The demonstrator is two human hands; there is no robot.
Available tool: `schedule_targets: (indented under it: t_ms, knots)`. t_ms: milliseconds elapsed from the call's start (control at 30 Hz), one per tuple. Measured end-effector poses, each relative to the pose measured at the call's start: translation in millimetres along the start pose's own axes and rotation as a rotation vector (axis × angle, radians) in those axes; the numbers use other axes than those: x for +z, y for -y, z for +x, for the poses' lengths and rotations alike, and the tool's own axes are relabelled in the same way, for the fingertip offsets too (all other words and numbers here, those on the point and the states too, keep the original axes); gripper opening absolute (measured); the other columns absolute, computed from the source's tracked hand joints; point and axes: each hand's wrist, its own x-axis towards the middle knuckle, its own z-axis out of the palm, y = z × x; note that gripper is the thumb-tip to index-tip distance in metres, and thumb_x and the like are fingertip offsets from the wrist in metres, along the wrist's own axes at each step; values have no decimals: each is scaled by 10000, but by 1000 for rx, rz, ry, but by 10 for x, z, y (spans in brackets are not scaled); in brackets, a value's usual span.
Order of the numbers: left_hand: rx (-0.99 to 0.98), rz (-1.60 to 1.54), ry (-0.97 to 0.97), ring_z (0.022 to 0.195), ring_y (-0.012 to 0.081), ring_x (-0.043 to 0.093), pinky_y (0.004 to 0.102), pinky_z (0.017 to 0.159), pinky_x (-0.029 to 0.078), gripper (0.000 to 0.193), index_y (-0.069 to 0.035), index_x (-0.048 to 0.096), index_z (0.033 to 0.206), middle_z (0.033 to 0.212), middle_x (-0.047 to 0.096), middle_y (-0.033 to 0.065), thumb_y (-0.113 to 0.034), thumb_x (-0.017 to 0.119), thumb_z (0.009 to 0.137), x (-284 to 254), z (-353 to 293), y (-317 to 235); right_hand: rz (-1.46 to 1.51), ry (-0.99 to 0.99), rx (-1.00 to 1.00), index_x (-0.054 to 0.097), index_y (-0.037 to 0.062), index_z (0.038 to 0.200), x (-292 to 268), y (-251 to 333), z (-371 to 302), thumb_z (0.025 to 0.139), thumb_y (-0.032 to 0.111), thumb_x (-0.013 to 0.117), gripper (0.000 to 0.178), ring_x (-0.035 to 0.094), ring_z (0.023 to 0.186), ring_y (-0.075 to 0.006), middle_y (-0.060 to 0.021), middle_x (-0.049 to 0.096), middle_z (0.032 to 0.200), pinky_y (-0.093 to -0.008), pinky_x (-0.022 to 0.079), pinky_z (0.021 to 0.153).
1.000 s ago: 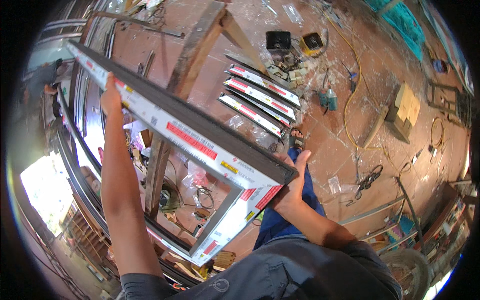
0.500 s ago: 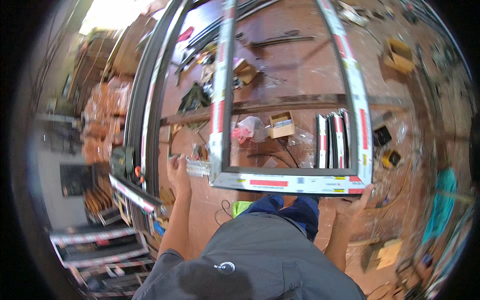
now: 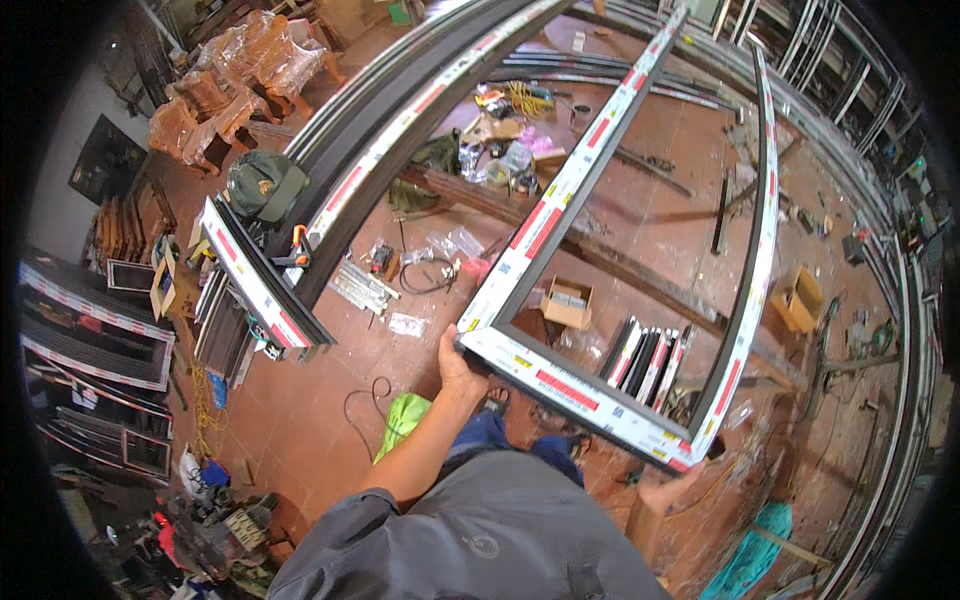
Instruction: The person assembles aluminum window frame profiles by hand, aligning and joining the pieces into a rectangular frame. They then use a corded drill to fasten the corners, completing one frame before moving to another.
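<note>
A long rectangular window or door frame (image 3: pixel 565 385), dark with white and red protective tape, is held up in front of my body and slants away toward the far right. My left hand (image 3: pixel 462 368) is closed round its near left corner. At the near right corner my right hand (image 3: pixel 668 490) grips from below, its fingers partly hidden by the frame. Left of it, more taped dark profiles (image 3: pixel 385 160) lie lengthwise, with a short taped piece (image 3: pixel 255 285) across their near end. An orange-handled tool (image 3: pixel 300 245) sits beside that piece.
A dark cap (image 3: pixel 265 187) rests on the profiles. Wooden beams (image 3: pixel 600 250) cross beneath the frame. On the tiled floor are a cardboard box (image 3: pixel 567 303), short taped profiles (image 3: pixel 645 365), cables and a green cloth (image 3: pixel 402 425). Wrapped wooden chairs (image 3: pixel 205 120) stand at far left.
My left hand has moved from beside the frame onto its near left corner. The view has turned, and the frame now lies slanted in it. My right hand stays at the near right corner.
</note>
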Motion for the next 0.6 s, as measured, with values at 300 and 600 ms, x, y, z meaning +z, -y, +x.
schedule_targets:
  t_ms: [300, 600]
  knots:
    - [373, 186, -53, 1054, 256, 708, 416, 911, 578, 478, -23, 630, 1309, 1181, 723, 103, -329, 770, 970, -59, 465, -78, 144, -109, 124, 628, 162, 1418, 499, -294, -419, 913, 557, 685, 644, 663, 1227, -307, -61, 702, 1359, -544, 533, 1027]
    - [332, 21, -123, 1073, 229, 685, 378, 951, 543, 490, -13, 643, 1260, 1166, 711, 99, -434, 677, 1011, -84, 359, -109, -983, 279, 697, 714, 37, 1150, -35, 185, -584, 1000, 691, 514, 700, 737, 934, -286, -147, 761, 1050, -436, 577, 795]
